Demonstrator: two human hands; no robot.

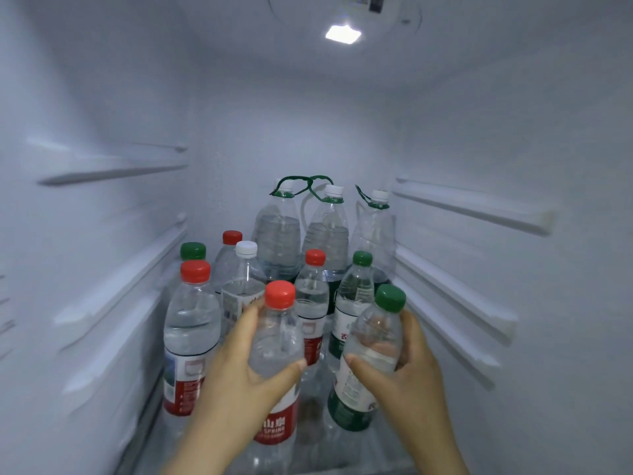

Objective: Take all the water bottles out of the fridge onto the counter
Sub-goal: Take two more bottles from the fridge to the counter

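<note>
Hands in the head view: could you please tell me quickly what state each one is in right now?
Left hand: closed, holding the red-capped bottle.
Right hand: closed, holding the green-capped bottle.

clear bottles (191, 323) wear red, green or white caps (280, 294), red or green labels (274, 426); fridge walls (102, 97) white.
</note>
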